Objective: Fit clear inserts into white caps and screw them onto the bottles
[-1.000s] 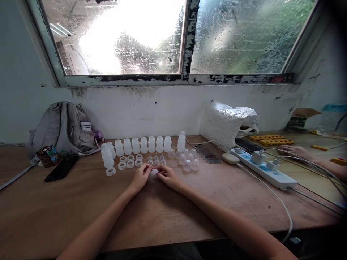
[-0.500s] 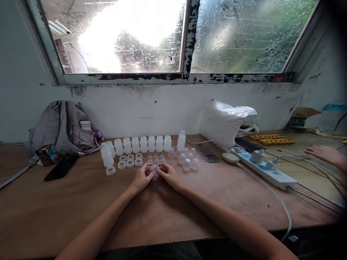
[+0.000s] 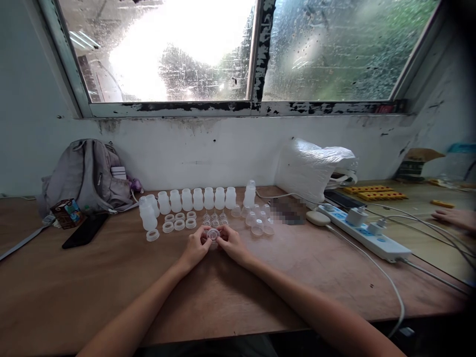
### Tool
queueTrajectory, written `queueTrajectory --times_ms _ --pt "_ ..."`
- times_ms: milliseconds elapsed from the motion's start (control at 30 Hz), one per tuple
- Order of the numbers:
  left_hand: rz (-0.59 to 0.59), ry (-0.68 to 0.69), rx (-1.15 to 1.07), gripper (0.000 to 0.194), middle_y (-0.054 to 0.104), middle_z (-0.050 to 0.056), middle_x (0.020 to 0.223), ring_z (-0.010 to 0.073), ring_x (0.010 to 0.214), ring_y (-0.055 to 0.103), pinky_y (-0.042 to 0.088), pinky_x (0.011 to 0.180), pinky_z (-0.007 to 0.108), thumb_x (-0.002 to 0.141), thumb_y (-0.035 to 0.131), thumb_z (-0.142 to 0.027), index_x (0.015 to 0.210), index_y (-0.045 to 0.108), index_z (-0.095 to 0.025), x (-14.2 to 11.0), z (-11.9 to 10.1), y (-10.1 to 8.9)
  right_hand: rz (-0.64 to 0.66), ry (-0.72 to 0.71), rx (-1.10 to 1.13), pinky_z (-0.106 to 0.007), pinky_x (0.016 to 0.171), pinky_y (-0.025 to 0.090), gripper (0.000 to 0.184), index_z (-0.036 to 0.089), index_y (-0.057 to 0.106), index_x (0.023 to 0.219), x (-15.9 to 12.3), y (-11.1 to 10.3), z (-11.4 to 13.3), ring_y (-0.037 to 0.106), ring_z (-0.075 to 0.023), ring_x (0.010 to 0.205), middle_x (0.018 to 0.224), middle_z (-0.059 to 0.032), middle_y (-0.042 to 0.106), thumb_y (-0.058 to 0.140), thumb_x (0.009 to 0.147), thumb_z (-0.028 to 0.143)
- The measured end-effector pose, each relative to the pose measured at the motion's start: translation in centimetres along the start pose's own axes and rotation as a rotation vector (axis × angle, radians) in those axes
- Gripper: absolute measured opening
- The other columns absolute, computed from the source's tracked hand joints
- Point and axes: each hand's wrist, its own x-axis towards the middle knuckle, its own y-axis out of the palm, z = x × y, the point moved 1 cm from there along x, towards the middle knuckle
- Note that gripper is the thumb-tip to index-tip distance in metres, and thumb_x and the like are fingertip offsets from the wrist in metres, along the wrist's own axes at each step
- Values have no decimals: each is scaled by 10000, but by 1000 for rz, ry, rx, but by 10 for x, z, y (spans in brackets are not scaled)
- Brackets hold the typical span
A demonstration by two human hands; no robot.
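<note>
Both my hands meet over the middle of the wooden table (image 3: 111,277). My left hand (image 3: 196,248) and my right hand (image 3: 231,243) pinch a small translucent round bottle part (image 3: 213,234) between their fingertips, its round face turned up towards me. Just beyond them stands a row of translucent white bottles (image 3: 197,198). In front of the row lie white rings (image 3: 179,221), small clear nipples (image 3: 213,217) and clear dome caps (image 3: 258,223). One taller capped bottle (image 3: 249,193) stands at the right end of the row.
A grey backpack (image 3: 87,176), a small carton (image 3: 67,213) and a black phone (image 3: 85,230) sit at the left. A white plastic bag (image 3: 312,168) and a power strip (image 3: 362,232) with cables lie at the right. Another person's hand (image 3: 455,217) rests at the far right.
The round part between my fingers has turned from edge-on to face up. The other person's hand has pulled back towards the right edge.
</note>
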Motion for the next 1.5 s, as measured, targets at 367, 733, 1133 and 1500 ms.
queueTrajectory --times_ms 367,733,1133,1500 --pt "-22 3 85 208 549 -33 626 92 517 499 374 518 189 707 457 -203 912 491 -199 -2 -4 2 -59 -41 -111 -191 476 365 110 167 504 768 -2 2 3 456 -89 517 595 26 509 461 668 183" --pt "-32 -18 76 205 552 -31 638 96 533 509 375 529 191 717 446 -205 921 476 -207 -3 -6 6 -104 -59 -153 -191 465 337 59 170 474 694 -3 2 9 421 -83 495 575 32 480 477 667 222" --pt "-66 -18 43 204 572 -19 673 99 550 534 409 561 199 721 456 -225 918 502 -198 -3 -4 7 -111 -70 -129 -180 447 340 87 174 491 755 -5 2 6 433 -79 473 558 39 481 476 680 217" --pt "-58 -116 -113 334 560 -8 625 70 372 441 374 399 185 802 330 -403 903 533 -158 -3 -1 13 -48 -9 -27 -186 386 372 239 171 533 884 -6 4 6 458 -78 395 587 12 532 394 786 339"
